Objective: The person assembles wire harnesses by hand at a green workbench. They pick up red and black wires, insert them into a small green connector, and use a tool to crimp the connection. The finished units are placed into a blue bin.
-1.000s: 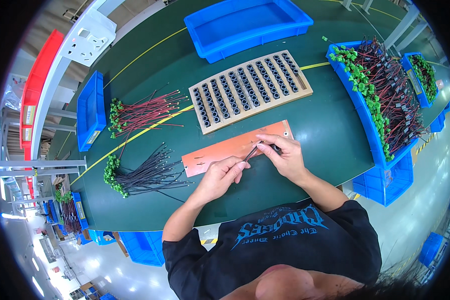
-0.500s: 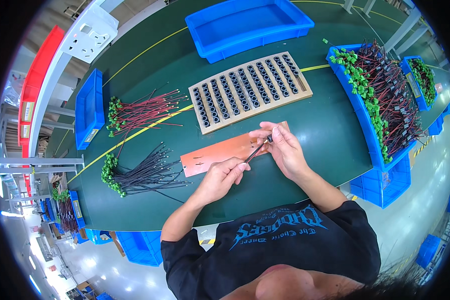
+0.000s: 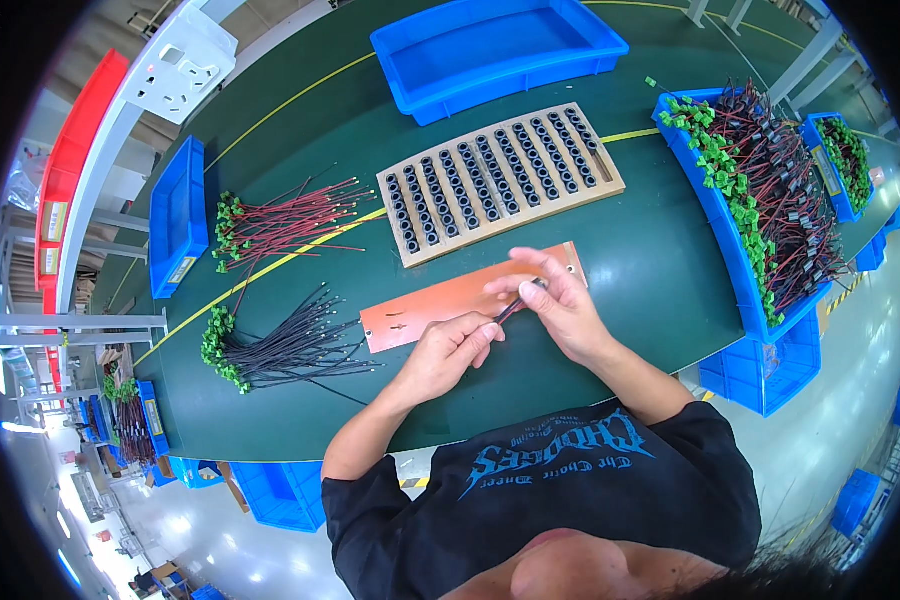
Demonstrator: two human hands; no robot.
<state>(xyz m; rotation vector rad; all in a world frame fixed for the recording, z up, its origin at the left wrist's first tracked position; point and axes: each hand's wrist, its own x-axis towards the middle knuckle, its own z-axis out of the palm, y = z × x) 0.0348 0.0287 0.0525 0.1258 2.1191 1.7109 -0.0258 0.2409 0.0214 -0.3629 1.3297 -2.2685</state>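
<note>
My left hand [image 3: 452, 350] is closed in a pinch around a thin, dark, rod-like piece [image 3: 508, 311], whose exact kind I cannot make out. It slants up toward my right hand [image 3: 567, 312], where thumb and fingertips close on its small black end. Beneath both hands lies an orange-brown board [image 3: 440, 300] with small slots and holes. Just beyond it, a wooden tray [image 3: 612, 186] carries rows of small black ring-shaped parts [image 3: 467, 188]. To the left of my left hand lie black wires [image 3: 290, 340] with green connectors, and red wires [image 3: 295, 220] with green connectors farther back.
An empty blue bin [image 3: 500, 85] stands at the back, and a smaller blue bin [image 3: 180, 220] at the left. On the right, a large blue bin [image 3: 735, 270] is heaped with red and black wire assemblies. A socket strip [image 3: 182, 70] hangs on the frame at upper left.
The dark piece shows less length between my hands now. My right fingers have shifted slightly left and down over its end. My left hand stays nearly in place.
</note>
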